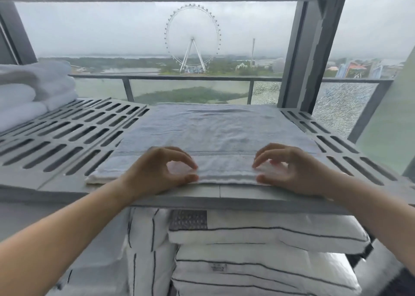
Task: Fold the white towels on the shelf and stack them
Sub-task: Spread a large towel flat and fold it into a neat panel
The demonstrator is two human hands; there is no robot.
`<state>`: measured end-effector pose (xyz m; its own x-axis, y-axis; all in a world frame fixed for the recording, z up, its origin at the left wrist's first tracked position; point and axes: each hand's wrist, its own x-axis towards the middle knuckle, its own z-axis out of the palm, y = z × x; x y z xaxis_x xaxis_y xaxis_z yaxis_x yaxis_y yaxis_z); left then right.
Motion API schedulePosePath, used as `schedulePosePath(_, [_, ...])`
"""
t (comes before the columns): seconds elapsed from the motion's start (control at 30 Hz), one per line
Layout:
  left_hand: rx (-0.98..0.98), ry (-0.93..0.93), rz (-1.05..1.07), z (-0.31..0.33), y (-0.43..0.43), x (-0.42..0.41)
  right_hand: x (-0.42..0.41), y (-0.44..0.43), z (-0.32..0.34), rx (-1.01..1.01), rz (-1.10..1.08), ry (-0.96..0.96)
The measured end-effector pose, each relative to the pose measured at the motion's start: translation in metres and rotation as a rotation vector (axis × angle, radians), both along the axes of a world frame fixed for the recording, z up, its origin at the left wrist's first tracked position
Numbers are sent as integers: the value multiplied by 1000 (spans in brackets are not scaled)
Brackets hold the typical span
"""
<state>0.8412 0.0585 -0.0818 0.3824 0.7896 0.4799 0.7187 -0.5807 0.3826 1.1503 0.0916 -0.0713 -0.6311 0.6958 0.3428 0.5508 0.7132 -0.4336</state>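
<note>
A white towel (215, 134) lies flat on the slatted shelf (67, 136). Both hands, left (157, 172) and right (292, 170), pinch its near edge. A folded stack (33, 89) at far left is cut off by the frame.

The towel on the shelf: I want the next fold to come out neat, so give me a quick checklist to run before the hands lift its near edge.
1. Towel lies flat on the shelf: ok, only faint wrinkles show.
2. Left hand at the near edge: ok, thumb and fingers curled at the hem; a closed pinch, cannot tell.
3. Right hand at the near edge: ok, mirrored pose; closed pinch, cannot tell.
4. Hands evenly spaced: ok, both sit about equally either side of the middle.
5. Far edge square to the shelf: ok, it runs straight.
6. Stacking room: ok, folded towels sit far left with bare slats beside them.
</note>
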Motion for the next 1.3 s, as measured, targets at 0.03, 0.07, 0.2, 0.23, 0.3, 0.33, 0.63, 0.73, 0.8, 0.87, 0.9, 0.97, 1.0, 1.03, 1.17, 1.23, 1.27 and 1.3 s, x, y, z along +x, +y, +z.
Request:
schedulePosePath(0.03, [3,10,8,1,-2,1,4,-5,-1,9,-38,20])
schedulePosePath(0.07, [7,28,11,2,-3,3,8,-9,-2,16,-80,41])
schedulePosePath(0.2, [48,139,-18,9,3,36,17,-17,-6,75,-287,47])
schedulePosePath(0.23, [62,171,-34,9,5,48,15,-18,-7,99,-326,56])
schedulePosePath(0.3, [91,203,-66,8,7,66,13,-20,-9,141,-358,82])
schedulePosePath(0.33, [116,195,-75,7,7,71,12,-22,-10,164,-355,90])
schedulePosePath(0.63, [421,342,-81,5,-5,74,14,-34,-10,417,-246,126])
schedulePosePath(0.73, [584,488,-78,8,-9,75,15,-34,-11,476,-229,62])
schedulePosePath(0.8, [559,468,-84,9,-10,76,16,-36,-12,509,-221,15])
schedulePosePath(0.87, [508,412,-101,9,-12,75,15,-40,-12,535,-210,-12])
schedulePosePath(0.9, [480,396,-118,9,-12,75,14,-41,-12,549,-196,-21])
schedulePosePath(0.97, [450,412,-164,10,-12,74,13,-43,-12,567,-156,-47])
schedulePosePath(1.0, [427,427,-172,11,-12,73,13,-43,-11,572,-136,-66])
schedulePosePath(1.03, [401,430,-166,12,-12,72,13,-44,-11,576,-114,-89])
schedulePosePath(1.17, [379,390,-189,9,-17,55,14,-48,-12,587,-53,-192])
schedulePosePath(1.23, [357,399,-208,5,-21,41,15,-50,-14,607,-42,-228])
schedulePosePath(1.27, [339,414,-205,3,-23,33,15,-50,-14,612,-41,-221])
schedulePosePath(1.3, [316,434,-188,3,-25,26,16,-50,-14,605,-47,-195])
